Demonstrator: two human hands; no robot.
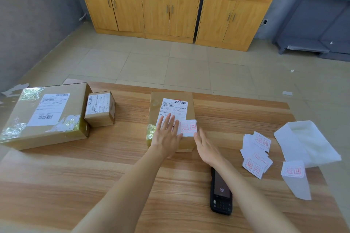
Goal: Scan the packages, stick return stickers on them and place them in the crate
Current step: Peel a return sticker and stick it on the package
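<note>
A brown cardboard package [189, 108] lies in the middle of the wooden table [79, 176]. A white return sticker with red print [188, 127] sits on its top, overlapping the shipping label's lower right corner. My left hand [167, 134] lies flat on the package with fingers spread, touching the sticker's left edge. My right hand [206, 147] hovers open just right of the package's near corner, holding nothing. A black handheld scanner [220, 197] lies on the table under my right forearm. No crate is in view.
A large taped box [47, 117] and a small box [100, 108] stand at the table's left. Loose return stickers [255, 155] and one more sticker [293, 170] lie at the right, beside a white foam pouch [305, 142]. Wooden cabinets [170, 9] stand beyond the tiled floor.
</note>
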